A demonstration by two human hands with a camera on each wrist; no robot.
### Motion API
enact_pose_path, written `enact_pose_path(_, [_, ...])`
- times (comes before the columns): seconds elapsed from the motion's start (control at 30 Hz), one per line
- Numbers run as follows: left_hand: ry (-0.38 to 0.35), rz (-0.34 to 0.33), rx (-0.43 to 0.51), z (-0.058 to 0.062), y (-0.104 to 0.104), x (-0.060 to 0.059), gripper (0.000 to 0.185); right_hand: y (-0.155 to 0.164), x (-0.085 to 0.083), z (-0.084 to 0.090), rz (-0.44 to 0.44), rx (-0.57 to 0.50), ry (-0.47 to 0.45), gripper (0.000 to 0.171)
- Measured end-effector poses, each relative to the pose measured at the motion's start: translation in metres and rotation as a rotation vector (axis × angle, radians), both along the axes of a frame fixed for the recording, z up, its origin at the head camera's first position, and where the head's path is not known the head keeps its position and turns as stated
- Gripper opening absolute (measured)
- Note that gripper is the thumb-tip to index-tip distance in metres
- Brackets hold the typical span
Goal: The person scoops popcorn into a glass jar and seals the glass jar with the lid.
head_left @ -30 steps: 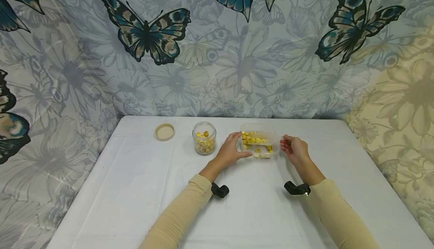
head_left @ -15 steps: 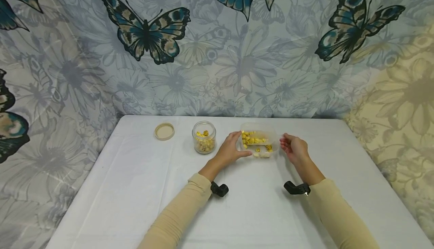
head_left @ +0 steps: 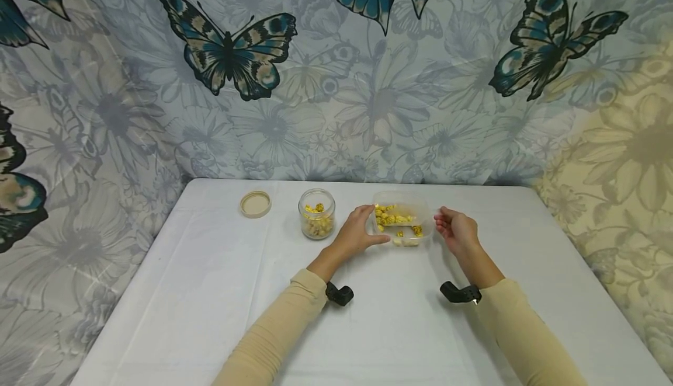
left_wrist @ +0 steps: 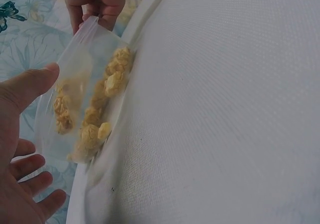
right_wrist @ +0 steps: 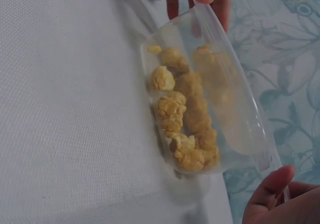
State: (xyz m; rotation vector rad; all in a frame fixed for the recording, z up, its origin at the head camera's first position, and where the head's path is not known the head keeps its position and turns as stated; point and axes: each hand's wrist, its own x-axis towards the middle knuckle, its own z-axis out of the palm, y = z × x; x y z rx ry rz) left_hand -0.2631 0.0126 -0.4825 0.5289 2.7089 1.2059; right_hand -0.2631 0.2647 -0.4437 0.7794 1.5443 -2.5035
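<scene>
Both hands hold a clear plastic container (head_left: 402, 218) of yellow popcorn-like pieces (head_left: 391, 218) at mid-table: left hand (head_left: 357, 231) curled on its left end, right hand (head_left: 456, 229) pinching the right rim. Container looks tilted with the pieces heaped at one side, so a slack grip or more tilt could spill them onto the white tablecloth (head_left: 221, 292). Left of it, the open glass jar (head_left: 316, 213) sits near the left hand; a careless sweep could knock it over. Lid (head_left: 255, 204) lies further left.
</scene>
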Motion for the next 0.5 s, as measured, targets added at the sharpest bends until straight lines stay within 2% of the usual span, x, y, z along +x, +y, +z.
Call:
enact_pose_path(0.23, [0.000, -0.002, -0.001, -0.0004, -0.0004, 0.0004, 0.087, -0.0006, -0.0008, 0.0008, 0.011, 0.014, 0.033, 0.013])
enact_pose_path(0.5, [0.001, -0.003, 0.001, 0.0001, -0.0005, -0.0008, 0.086, -0.0021, -0.0045, 0.0052, -0.003, -0.007, 0.070, 0.021])
